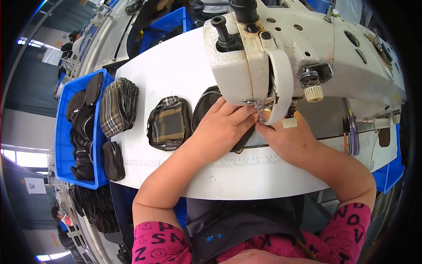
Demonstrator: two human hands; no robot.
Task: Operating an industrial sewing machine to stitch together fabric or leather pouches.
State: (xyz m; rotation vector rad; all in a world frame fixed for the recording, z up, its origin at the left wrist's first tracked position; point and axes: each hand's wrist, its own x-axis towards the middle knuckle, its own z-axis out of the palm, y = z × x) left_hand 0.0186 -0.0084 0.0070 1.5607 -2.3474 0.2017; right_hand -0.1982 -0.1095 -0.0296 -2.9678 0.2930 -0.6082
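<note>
A white sewing machine (239,70) stands over a dark zippered pouch (202,101). My left hand (226,125) holds the pouch, its fingers bent and pressed together just left of the needle area (260,110). My right hand (292,138) grips at the pouch's right side close under the presser foot, its thumb near the left fingertips; its other fingertips are partly hidden by the machine. A plaid fabric pouch piece (168,124) lies left of my left hand on the white table (154,75).
A blue bin (61,132) of dark pouches is at left, beside a plaid stack (118,106) and another dark pouch (113,160). A purple-handled screwdriver (353,136) and orange tool (345,145) lie at right. Blue bins (162,26) sit behind. Co-workers (77,42) are in the background.
</note>
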